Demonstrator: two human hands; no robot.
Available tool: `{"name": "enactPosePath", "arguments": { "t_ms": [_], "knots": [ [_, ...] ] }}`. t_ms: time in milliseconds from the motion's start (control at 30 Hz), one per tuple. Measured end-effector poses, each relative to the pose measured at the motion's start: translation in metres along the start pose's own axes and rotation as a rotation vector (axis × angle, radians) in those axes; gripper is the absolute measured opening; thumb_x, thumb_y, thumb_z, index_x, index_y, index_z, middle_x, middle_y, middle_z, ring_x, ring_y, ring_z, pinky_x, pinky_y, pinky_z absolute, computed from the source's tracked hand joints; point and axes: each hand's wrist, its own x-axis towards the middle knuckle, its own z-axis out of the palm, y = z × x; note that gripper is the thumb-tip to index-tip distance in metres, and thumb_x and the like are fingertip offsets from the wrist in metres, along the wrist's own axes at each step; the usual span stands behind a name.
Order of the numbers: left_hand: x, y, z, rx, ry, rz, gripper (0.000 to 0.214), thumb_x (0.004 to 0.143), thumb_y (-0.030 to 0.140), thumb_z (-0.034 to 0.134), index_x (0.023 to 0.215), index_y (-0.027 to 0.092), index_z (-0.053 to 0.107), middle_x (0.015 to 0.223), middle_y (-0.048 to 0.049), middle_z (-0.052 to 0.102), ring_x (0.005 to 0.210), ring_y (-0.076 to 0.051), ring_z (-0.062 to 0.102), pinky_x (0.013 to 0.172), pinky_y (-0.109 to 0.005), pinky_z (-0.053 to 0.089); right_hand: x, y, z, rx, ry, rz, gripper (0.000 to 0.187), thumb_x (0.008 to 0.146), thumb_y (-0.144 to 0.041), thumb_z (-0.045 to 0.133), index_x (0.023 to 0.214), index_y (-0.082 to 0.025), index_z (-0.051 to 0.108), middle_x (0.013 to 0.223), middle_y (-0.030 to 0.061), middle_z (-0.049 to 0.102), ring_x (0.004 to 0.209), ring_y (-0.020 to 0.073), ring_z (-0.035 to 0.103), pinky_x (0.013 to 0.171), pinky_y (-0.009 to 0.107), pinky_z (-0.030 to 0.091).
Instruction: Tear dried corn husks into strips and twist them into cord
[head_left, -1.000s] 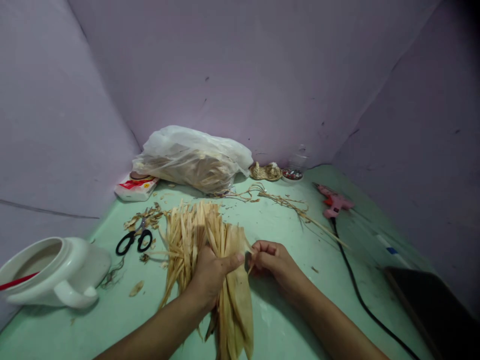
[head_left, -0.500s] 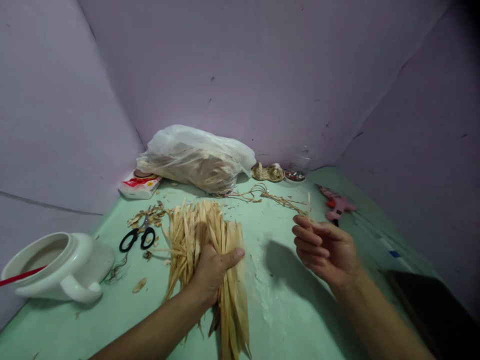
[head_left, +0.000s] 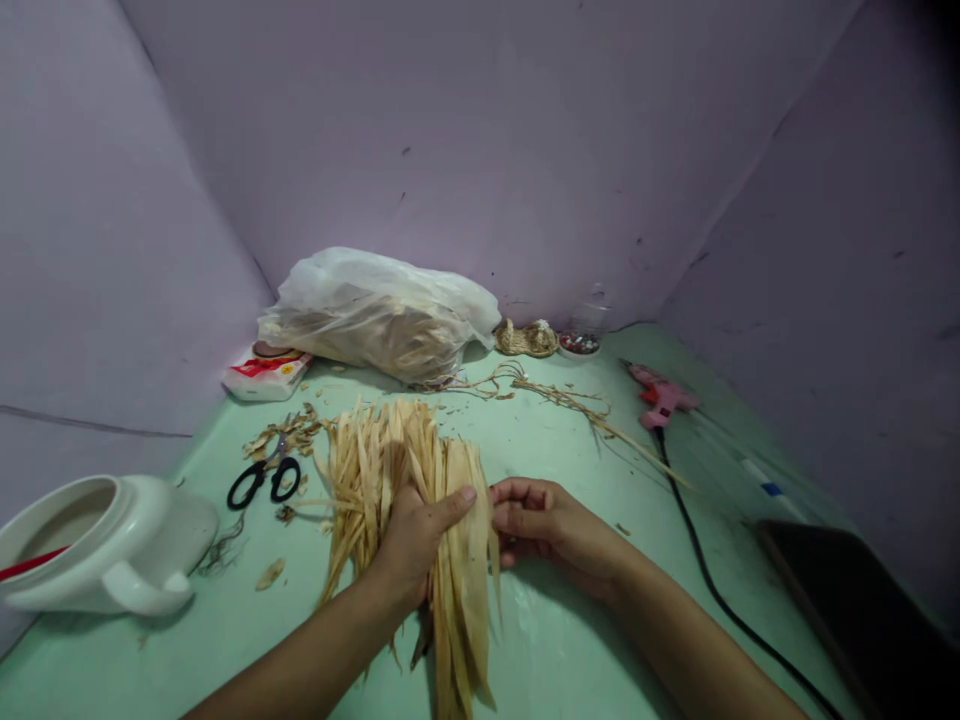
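Note:
My left hand [head_left: 416,535] is closed round a bundle of pale dried leaf strips [head_left: 375,450], with its thumb lying across the top. The strips fan out over the table and hang towards me. At the bundle's right edge, my right hand [head_left: 551,525] has its fingers bent and pinched on the outermost strip [head_left: 474,600]; the fingertips are partly hidden. Beyond my right hand lie thin brown stalks [head_left: 570,398], one long strip among them reaching to the right.
Black-handled scissors [head_left: 266,475] lie among scraps, near a tipped white pot [head_left: 161,530]. Behind are a plastic bag [head_left: 375,300], a tissue pack [head_left: 266,377], a woven piece [head_left: 525,338] and a bead dish [head_left: 579,345]. On the right are a pink glue gun [head_left: 660,393] with its cord and a dark flat device [head_left: 847,600].
My right hand has come down and left from above the table to the bundle's edge. The thin strip it held now lies with the stalks. My left hand keeps its grip.

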Motion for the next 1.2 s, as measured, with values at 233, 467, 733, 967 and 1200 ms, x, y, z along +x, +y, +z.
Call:
{"name": "enactPosePath", "arguments": {
  "t_ms": [233,467,733,967,1200],
  "knots": [
    [0.002,-0.003,-0.006,0.088,-0.037,0.083,0.039,0.057,0.027,0.074,0.088,0.009,0.058,0.070,-0.0065,0.064,0.057,-0.019,0.060,0.057,-0.035,0.051,0.003,0.007,0.009,-0.062,0.130,-0.046,0.035,0.052,-0.037,0.078,0.066,-0.013,0.056,0.056,-0.0011,0.056,0.050,0.0081,0.050,0.051,0.023,0.041],
    [0.000,-0.002,-0.002,0.130,-0.018,0.088,0.039,0.056,0.026,0.075,0.089,0.011,0.060,0.077,-0.0073,0.066,0.065,-0.020,0.061,0.062,-0.032,0.051,0.007,0.011,0.015,-0.133,0.241,-0.081,0.020,0.053,-0.025,0.069,0.053,-0.013,0.053,0.046,-0.0024,0.051,0.043,0.0065,0.044,0.049,0.022,0.036],
    [-0.001,-0.003,-0.003,0.073,-0.066,0.066,0.034,0.057,0.022,0.075,0.086,0.013,0.059,0.071,-0.0041,0.064,0.061,-0.016,0.059,0.060,-0.029,0.049,0.004,0.010,0.015,-0.051,0.167,-0.072,0.003,0.052,-0.014,0.058,0.053,-0.012,0.055,0.049,-0.0004,0.054,0.047,0.0066,0.046,0.049,0.019,0.035],
    [0.001,0.000,-0.003,0.062,-0.004,0.075,0.040,0.054,0.021,0.076,0.089,0.013,0.058,0.068,-0.0013,0.063,0.059,-0.014,0.058,0.063,-0.028,0.048,-0.008,-0.016,-0.006,0.243,0.027,-0.029,0.011,0.055,-0.019,0.061,0.062,-0.015,0.053,0.058,0.0016,0.061,0.054,0.0133,0.058,0.052,0.023,0.046],
    [0.002,0.001,-0.006,0.050,0.027,0.000,0.046,0.052,0.024,0.078,0.092,0.014,0.057,0.066,-0.0010,0.063,0.056,-0.015,0.058,0.061,-0.031,0.049,-0.034,-0.051,-0.034,0.374,-0.071,-0.133,0.017,0.062,-0.020,0.060,0.062,-0.019,0.043,0.045,-0.0081,0.034,0.033,0.0024,0.023,0.028,0.011,0.022]
  ]
}}
